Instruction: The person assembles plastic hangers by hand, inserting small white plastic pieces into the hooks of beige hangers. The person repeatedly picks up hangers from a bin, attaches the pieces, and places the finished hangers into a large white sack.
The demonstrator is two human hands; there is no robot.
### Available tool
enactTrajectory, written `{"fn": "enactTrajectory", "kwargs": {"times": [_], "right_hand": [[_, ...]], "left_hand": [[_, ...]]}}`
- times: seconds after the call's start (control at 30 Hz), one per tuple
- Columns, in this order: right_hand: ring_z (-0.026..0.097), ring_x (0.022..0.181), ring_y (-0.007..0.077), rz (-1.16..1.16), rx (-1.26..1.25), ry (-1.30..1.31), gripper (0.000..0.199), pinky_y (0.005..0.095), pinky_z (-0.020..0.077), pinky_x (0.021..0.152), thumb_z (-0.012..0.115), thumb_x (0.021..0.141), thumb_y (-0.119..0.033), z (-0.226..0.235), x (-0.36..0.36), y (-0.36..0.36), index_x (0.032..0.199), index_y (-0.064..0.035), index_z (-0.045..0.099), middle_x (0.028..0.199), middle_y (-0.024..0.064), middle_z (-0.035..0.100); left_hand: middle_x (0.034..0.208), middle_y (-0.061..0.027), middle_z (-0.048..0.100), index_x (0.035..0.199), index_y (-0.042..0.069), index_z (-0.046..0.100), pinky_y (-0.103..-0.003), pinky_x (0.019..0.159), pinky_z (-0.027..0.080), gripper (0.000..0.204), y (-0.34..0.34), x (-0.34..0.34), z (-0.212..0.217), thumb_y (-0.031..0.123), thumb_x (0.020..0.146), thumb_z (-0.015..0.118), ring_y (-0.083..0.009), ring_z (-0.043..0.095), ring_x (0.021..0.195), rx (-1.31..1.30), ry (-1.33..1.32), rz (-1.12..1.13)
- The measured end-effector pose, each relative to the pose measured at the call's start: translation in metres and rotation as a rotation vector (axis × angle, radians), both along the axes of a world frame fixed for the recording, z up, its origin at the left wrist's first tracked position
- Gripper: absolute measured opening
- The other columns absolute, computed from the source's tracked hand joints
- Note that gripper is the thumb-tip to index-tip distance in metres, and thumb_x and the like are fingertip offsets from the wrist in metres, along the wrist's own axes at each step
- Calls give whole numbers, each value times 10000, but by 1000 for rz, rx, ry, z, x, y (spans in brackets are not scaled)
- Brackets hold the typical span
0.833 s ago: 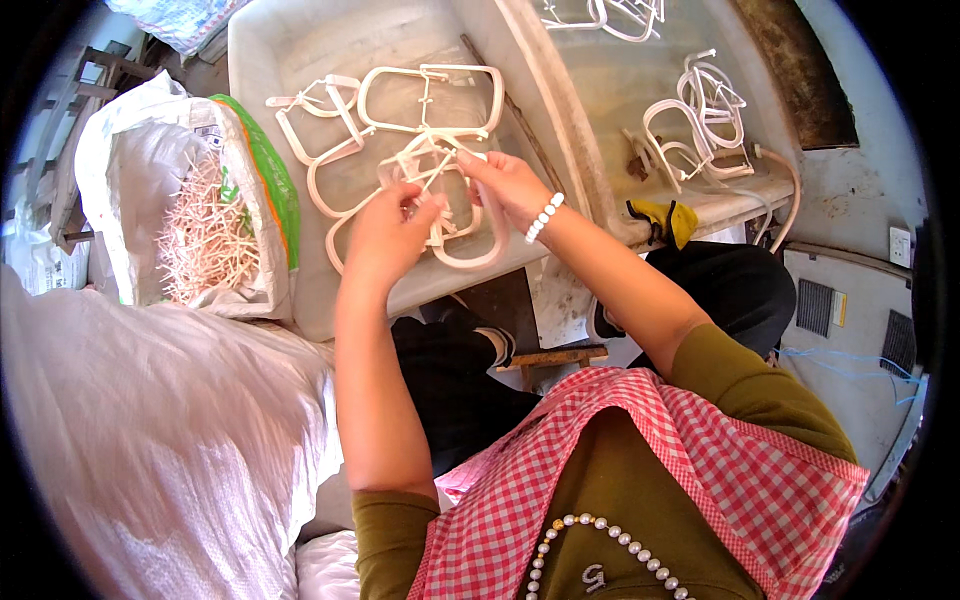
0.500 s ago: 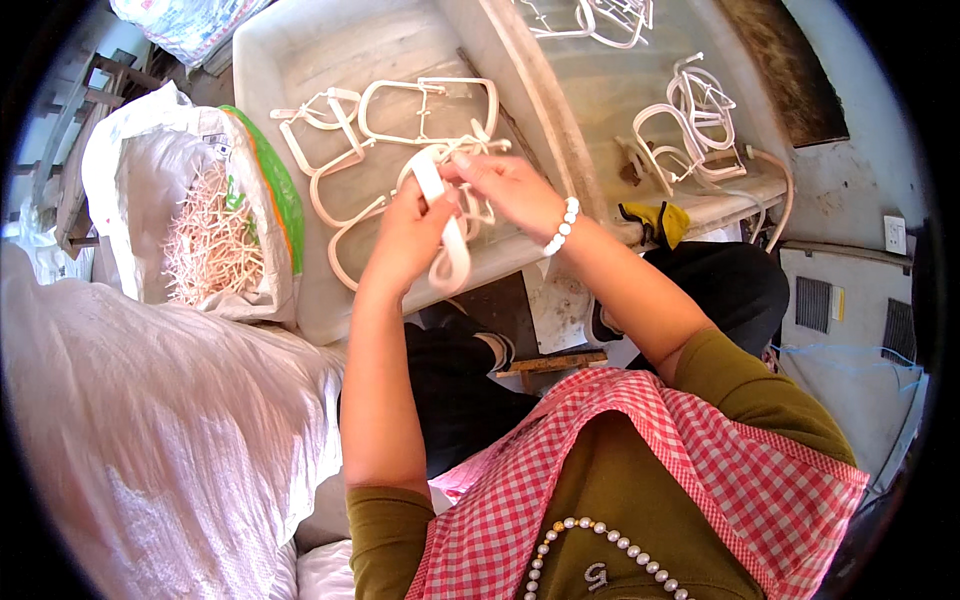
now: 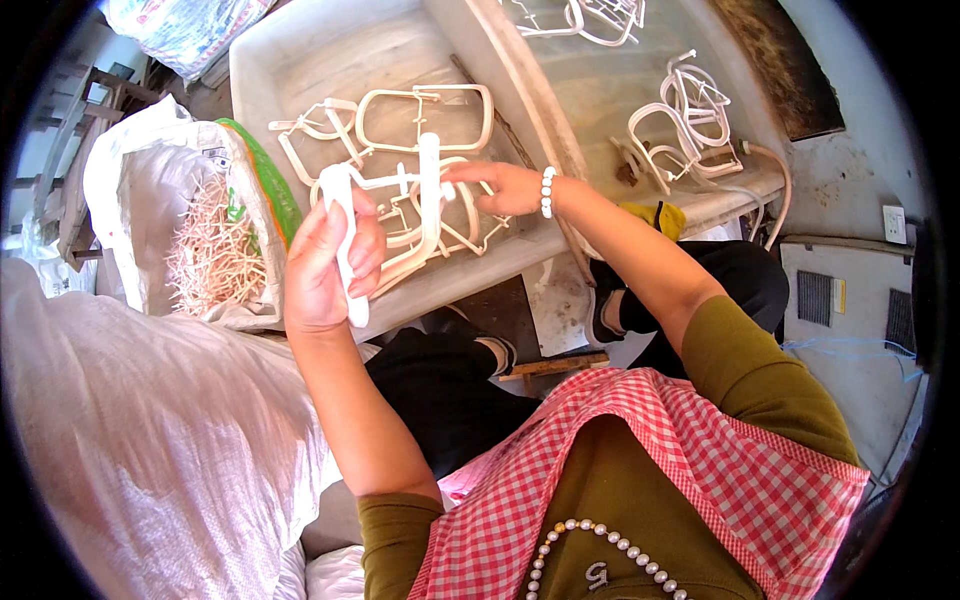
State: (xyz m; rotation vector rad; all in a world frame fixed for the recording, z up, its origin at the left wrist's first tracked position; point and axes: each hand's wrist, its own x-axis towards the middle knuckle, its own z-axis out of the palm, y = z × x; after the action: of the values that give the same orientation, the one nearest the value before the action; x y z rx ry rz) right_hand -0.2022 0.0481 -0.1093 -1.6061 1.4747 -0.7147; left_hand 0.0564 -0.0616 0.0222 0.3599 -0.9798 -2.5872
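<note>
My left hand (image 3: 335,255) is raised over the near left edge of the pale tub (image 3: 300,50), its fingers wrapped around one side of a white plastic frame (image 3: 430,190). The frame has two long, flat sides joined by a thin crossbar. Close to its far side is my right hand (image 3: 508,190), with a white bead bracelet on the wrist. Its fingers stretch toward the frame, and I cannot tell whether they touch it. More white moulded frames (image 3: 490,112) with thin runners lie in the tub behind and below my hands.
On the right, a second basin (image 3: 600,95) holds more white frames (image 3: 690,110). A hose (image 3: 787,195) hangs at its corner, near a yellow-and-black cloth-like item (image 3: 668,217). To the left stand an open sack (image 3: 215,250) of thin pinkish plastic sticks and a large white sack (image 3: 150,420).
My left hand has moved left and toward me, turning the white frame so its sides stand up. My right hand has drawn apart from the left, its fingers now extended.
</note>
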Motion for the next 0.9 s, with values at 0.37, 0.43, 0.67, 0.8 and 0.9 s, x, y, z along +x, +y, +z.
{"fn": "enactTrajectory", "kwargs": {"times": [0.37, 0.43, 0.67, 0.8, 0.9], "right_hand": [[619, 719, 150, -63, 411, -870, 207, 301, 519, 720, 611, 909, -215, 64, 21, 32, 950, -19, 558, 836, 65, 606], [607, 696, 174, -106, 366, -1135, 236, 332, 566, 647, 571, 929, -236, 80, 17, 41, 933, -1, 555, 710, 65, 538], [640, 700, 311, -224, -31, 499, 203, 438, 476, 635, 521, 939, -242, 102, 27, 38, 958, -40, 536, 731, 165, 622], [641, 800, 361, -637, 108, 722, 272, 469, 480, 687, 501, 926, -261, 66, 2, 7, 1009, -11, 565, 824, 213, 648], [648, 812, 291, -986, 112, 204, 298, 394, 496, 687, 514, 914, -253, 63, -29, -1, 1031, 4, 608, 820, 172, 654]], "left_hand": [[628, 2, 376, 1017, 32, 456, -169, 360, 288, 233, -20, 19, -9, 262, 1011, 421, -85, 333, 548, 163, 356, 35], [637, 3, 377, 1021, 39, 467, -168, 368, 287, 227, -22, 19, -5, 262, 1011, 426, -81, 332, 547, 119, 284, 107], [628, 54, 388, 974, 79, 552, -166, 389, 254, 184, -16, 3, 0, 262, 970, 533, -36, 346, 508, -224, -273, 444], [618, 62, 418, 936, 87, 555, -197, 415, 267, 171, 8, -32, -11, 255, 967, 540, -29, 341, 499, -403, -502, 379], [631, 42, 441, 955, 81, 560, -211, 437, 310, 184, 8, -37, -10, 260, 978, 521, -48, 380, 527, -360, -447, 468]]}}
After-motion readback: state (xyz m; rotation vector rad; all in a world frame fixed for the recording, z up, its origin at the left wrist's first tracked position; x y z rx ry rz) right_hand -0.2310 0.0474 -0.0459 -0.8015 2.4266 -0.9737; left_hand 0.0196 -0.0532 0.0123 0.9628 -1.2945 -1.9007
